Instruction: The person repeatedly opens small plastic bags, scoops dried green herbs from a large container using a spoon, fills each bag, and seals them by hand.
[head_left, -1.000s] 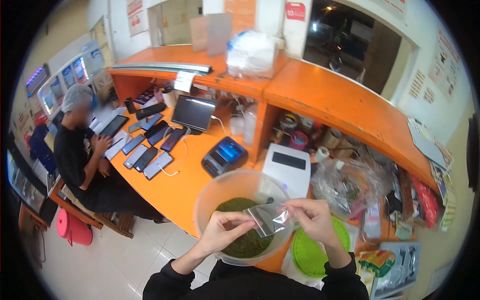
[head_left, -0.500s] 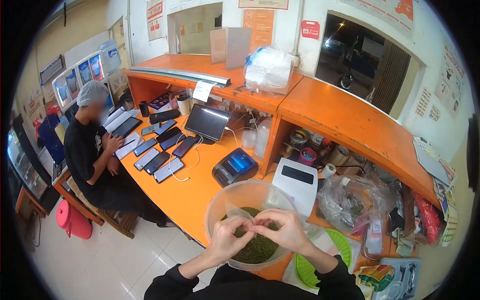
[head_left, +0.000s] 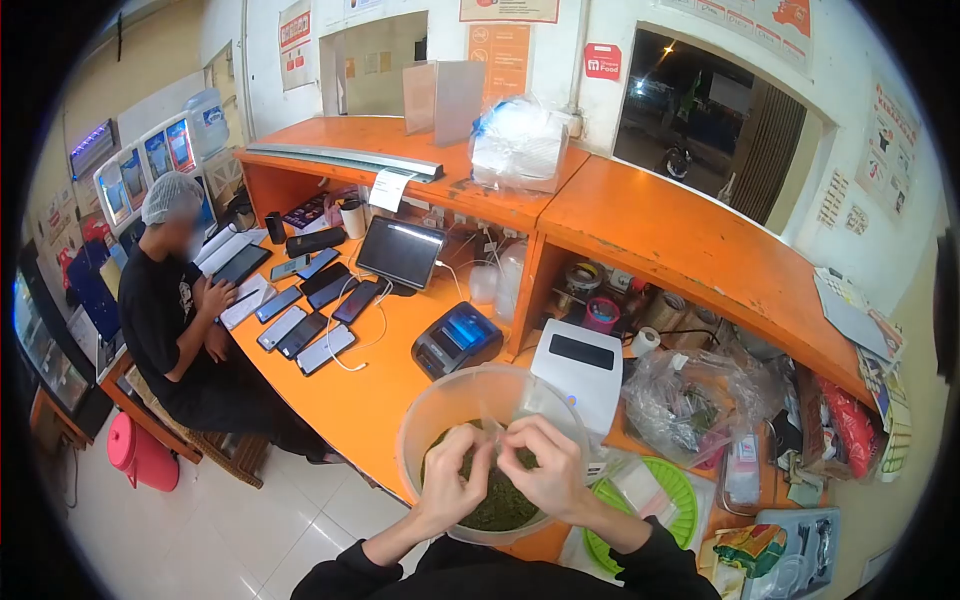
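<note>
My left hand (head_left: 452, 478) and my right hand (head_left: 545, 468) are close together above a translucent plastic tub (head_left: 408, 435). Finely chopped green herb-like stuff (head_left: 503, 510) lies in the tub. Between my fingertips is a small clear plastic bag (head_left: 491, 420), hard to see against the tub. Both hands pinch it, thumbs against fingers, with a small gap between the hands. Just right of the tub, a bright green round lid (head_left: 684, 487) carries clear plastic sheets or bags (head_left: 638, 484).
A label printer (head_left: 457, 340) and a white device (head_left: 577, 372) stand behind the tub. Several phones (head_left: 325, 345) and a tablet (head_left: 400, 250) lie to the left. A person (head_left: 175, 320) in a hairnet sits there. Right are a crumpled plastic bag (head_left: 690, 400) and a cutlery tray (head_left: 805, 550).
My hands have moved slightly apart; before, their fingertips met at the plastic bag. The view has shifted a little. The seated person stays in much the same pose.
</note>
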